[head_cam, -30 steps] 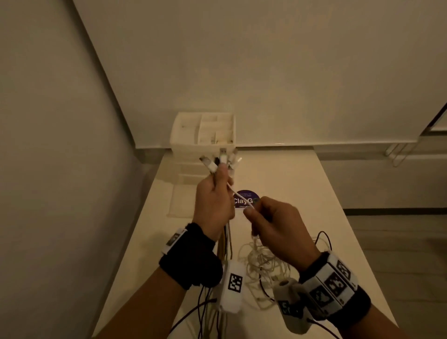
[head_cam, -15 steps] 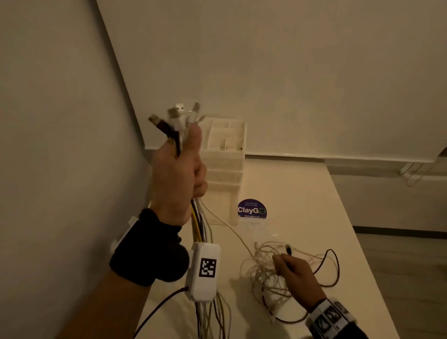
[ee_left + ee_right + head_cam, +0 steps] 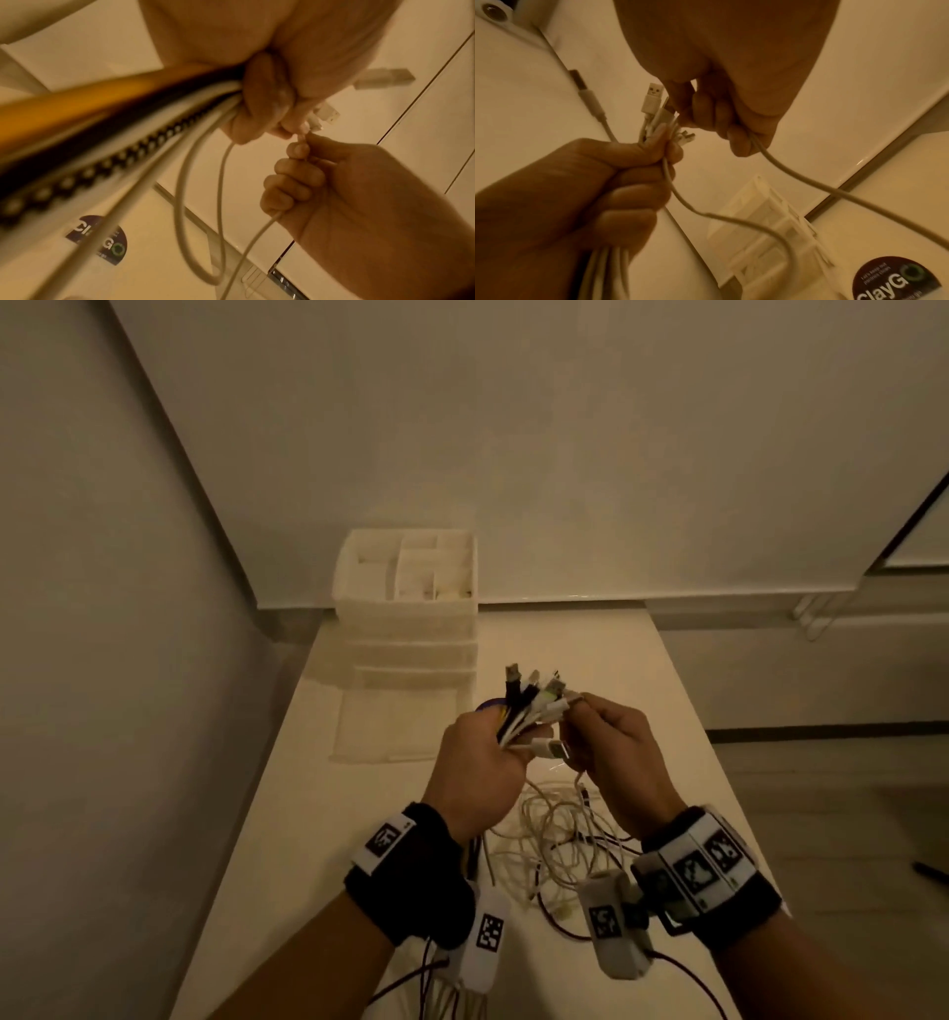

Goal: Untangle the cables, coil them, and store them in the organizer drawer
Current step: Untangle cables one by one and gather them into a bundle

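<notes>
White and black cable ends (image 3: 534,706) are being gripped in a fanned bundle by the left hand (image 3: 475,773); one white cable (image 3: 808,178) is being pinched by the right hand (image 3: 616,762); tangled cables (image 3: 554,839) are lying on the surface (image 3: 590,654), uncoiled; the organizer drawer (image 3: 405,588) is standing beyond, seemingly unfilled.

Plain office-like room: bare walls (image 3: 565,428), white table (image 3: 590,670), drawer organizer (image 3: 411,613).

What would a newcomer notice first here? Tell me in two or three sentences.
First, the fan of cable plugs sticking up from the left hand, held above the middle of the table, with the right hand pinching a white cable right beside that grip. Next, the tangle of loose cables lying on the table below the hands. Behind, the white organizer stands against the wall.
</notes>
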Demonstrator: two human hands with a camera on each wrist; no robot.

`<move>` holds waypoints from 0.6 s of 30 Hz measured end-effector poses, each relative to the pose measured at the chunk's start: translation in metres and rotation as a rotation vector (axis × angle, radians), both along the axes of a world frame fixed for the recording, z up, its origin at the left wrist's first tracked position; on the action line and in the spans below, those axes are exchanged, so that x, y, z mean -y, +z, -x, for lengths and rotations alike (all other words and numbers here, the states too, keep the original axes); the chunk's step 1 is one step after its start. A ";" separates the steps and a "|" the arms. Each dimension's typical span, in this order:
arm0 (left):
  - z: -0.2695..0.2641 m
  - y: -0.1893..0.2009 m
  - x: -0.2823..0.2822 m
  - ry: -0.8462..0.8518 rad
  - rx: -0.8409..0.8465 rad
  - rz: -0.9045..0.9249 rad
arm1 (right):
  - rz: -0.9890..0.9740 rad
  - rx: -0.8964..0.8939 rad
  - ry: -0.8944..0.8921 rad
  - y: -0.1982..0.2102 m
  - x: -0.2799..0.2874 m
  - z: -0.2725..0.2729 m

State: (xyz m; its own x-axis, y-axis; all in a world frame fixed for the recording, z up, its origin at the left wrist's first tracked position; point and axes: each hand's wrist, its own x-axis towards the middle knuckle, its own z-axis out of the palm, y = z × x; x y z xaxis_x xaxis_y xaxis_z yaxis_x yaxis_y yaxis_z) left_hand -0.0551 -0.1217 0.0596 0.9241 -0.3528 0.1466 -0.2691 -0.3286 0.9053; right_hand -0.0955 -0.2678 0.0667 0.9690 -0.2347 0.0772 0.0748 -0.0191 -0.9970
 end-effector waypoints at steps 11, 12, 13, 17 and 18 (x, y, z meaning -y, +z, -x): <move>-0.024 0.037 -0.035 0.195 -0.015 0.388 | 0.105 -0.037 0.105 -0.080 0.021 0.007; -0.025 0.042 -0.037 0.229 -0.034 0.441 | 0.142 -0.028 0.118 -0.086 0.021 0.005; -0.027 0.047 -0.042 0.265 -0.079 0.539 | 0.191 -0.024 0.133 -0.092 0.021 0.004; -0.032 0.064 -0.062 0.286 -0.078 0.734 | 0.332 -0.029 0.129 -0.117 0.026 -0.001; -0.030 0.066 -0.064 0.285 -0.051 0.730 | 0.351 -0.035 0.116 -0.122 0.028 -0.004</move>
State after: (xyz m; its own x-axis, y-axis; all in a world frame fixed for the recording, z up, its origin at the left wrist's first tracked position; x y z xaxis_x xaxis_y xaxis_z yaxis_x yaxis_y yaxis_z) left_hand -0.0254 -0.0578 0.1257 0.9764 0.0681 0.2050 -0.2160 0.3046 0.9277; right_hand -0.0914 -0.2955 -0.0549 0.9911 -0.0885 0.0994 0.0620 -0.3536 -0.9333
